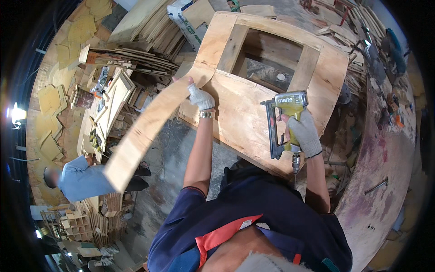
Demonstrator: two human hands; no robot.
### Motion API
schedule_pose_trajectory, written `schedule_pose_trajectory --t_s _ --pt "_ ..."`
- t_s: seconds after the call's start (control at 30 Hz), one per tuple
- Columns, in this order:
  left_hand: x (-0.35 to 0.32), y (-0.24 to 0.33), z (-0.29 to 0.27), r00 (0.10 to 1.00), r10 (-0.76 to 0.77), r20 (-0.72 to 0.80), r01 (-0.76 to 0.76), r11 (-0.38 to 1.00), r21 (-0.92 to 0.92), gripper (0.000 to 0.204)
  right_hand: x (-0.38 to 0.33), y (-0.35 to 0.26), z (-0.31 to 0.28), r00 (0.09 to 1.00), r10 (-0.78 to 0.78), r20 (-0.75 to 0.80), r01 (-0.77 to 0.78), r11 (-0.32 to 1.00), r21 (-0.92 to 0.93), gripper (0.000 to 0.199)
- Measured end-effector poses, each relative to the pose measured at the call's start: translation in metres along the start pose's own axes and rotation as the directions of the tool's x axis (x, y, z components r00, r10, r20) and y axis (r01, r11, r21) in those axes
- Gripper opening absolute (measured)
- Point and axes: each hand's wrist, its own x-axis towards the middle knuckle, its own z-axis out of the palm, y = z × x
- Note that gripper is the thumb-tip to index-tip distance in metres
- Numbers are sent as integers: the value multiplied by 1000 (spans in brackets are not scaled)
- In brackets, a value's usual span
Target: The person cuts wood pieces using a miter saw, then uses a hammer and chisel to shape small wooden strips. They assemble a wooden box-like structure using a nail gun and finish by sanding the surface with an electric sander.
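While left hand [200,98] grips curved plywood strip [149,129] against frame's [253,104] left edge, right hand [304,132] clenched round nail gun [285,119] (muzzle off the wood). Advised: seat strip flush, press muzzle square, keep fingers clear.

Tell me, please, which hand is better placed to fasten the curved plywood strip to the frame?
Probably the right hand: it grips the pneumatic nail gun over the plywood frame, while the left hand steadies the curved plywood strip.
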Motion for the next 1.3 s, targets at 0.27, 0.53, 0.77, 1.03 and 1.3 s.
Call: schedule_pose_trajectory --t_s 0.27,0.53,0.77,1.03,1.3 --pt "38 -8 46 916 355 187 -383 913 140 71 -1 3 -1 999 38 -3 -38 999 7 22" --pt "56 -19 58 969 248 -20 -225 910 348 57 -1 2 0 985 171 -1 -171 984 54 25" --pt "61 -29 102 911 303 280 -395 835 383 56 -5 -3 3 978 201 -64 -200 980 19 22" --pt "22 -74 164 717 9 697 -696 -51 716 98 -9 -2 5 983 175 -62 -179 981 -74 22" --pt "64 18 177 726 339 599 -687 315 655 82 -9 1 2 990 136 -38 -138 989 -47 27"
